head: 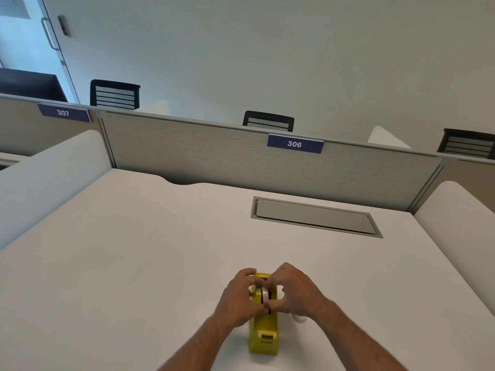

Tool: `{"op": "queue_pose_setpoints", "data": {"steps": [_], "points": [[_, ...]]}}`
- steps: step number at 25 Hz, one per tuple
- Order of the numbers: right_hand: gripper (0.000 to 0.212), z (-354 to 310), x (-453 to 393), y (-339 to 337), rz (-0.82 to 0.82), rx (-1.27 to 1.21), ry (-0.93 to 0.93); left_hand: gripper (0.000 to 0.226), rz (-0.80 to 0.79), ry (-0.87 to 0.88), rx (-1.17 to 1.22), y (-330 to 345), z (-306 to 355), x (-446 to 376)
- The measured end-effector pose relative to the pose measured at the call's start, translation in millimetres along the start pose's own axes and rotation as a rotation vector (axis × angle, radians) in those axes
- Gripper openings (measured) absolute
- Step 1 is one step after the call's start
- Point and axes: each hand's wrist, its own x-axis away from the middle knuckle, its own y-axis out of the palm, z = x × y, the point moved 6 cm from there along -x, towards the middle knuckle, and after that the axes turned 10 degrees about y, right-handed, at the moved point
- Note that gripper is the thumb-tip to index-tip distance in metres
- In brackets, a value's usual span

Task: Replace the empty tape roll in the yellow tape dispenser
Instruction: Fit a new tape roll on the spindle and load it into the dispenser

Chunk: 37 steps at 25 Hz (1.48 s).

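Both hands pinching the tape roll (pixel 265 295) in the yellow tape dispenser (pixel 263 336) standing on the desk (pixel 134 263): left hand (pixel 239 298) and right hand (pixel 294 291) flank it, fingertips touching.

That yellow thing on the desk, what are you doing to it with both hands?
It is a yellow tape dispenser standing on a white desk. The left hand and the right hand are both closed around its middle, where a whitish tape roll sits in the slot. Whether the roll is going in or coming out cannot be told. Something small and pale, perhaps another roll, lies on the desk just under the right wrist.
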Motion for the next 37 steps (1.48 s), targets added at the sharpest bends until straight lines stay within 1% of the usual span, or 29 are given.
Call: {"op": "queue_pose_setpoints", "data": {"steps": [5, 7, 10, 12, 17, 23, 25, 29, 31, 33, 37], "points": [[0.027, -1.7, -2.3, -3.7, 0.042, -0.095, 0.013, 0.055, 0.001, -0.002, -0.004, 1.0, -1.7, -0.6], [0.022, -2.0, -3.4, -5.1, 0.038, -0.098, 0.005, 0.055, 0.000, -0.006, -0.010, 1.4, -2.3, -0.7], [0.033, -0.9, -2.4, -3.3, 0.007, -0.082, -0.009, 0.056, -0.002, -0.003, -0.003, 1.4, -2.4, -1.8], [0.035, 0.0, -1.3, -2.5, 0.002, -0.085, -0.005, 0.057, -0.002, -0.001, -0.003, 1.3, -2.5, -2.0], [0.017, 1.7, -1.1, -2.2, 0.021, -0.152, 0.001, 0.056, 0.002, -0.004, -0.006, 2.0, -3.2, -1.8], [0.014, 2.0, -4.0, -5.3, 0.034, -0.183, 0.026, 0.059, -0.002, -0.006, -0.023, 3.7, -4.3, -2.0], [0.018, 3.2, -3.8, -7.3, 0.026, -0.190, 0.040, 0.058, -0.002, -0.004, -0.017, 3.7, -4.6, -1.8], [0.037, 1.4, -1.3, -1.6, -0.014, -0.138, 0.020, 0.059, 0.008, 0.007, -0.002, 2.1, -3.6, -1.3], [0.042, 1.2, -0.7, 0.2, -0.014, -0.106, 0.020, 0.059, 0.011, 0.005, -0.007, 1.2, -2.6, -0.9], [0.039, 0.4, -1.0, 0.3, -0.005, -0.102, 0.008, 0.058, 0.011, 0.006, -0.006, 0.4, -1.3, -0.5], [0.027, -0.8, -1.4, -0.9, 0.012, -0.140, 0.004, 0.056, 0.008, -0.005, -0.015, -0.4, -0.3, 0.0]]}}
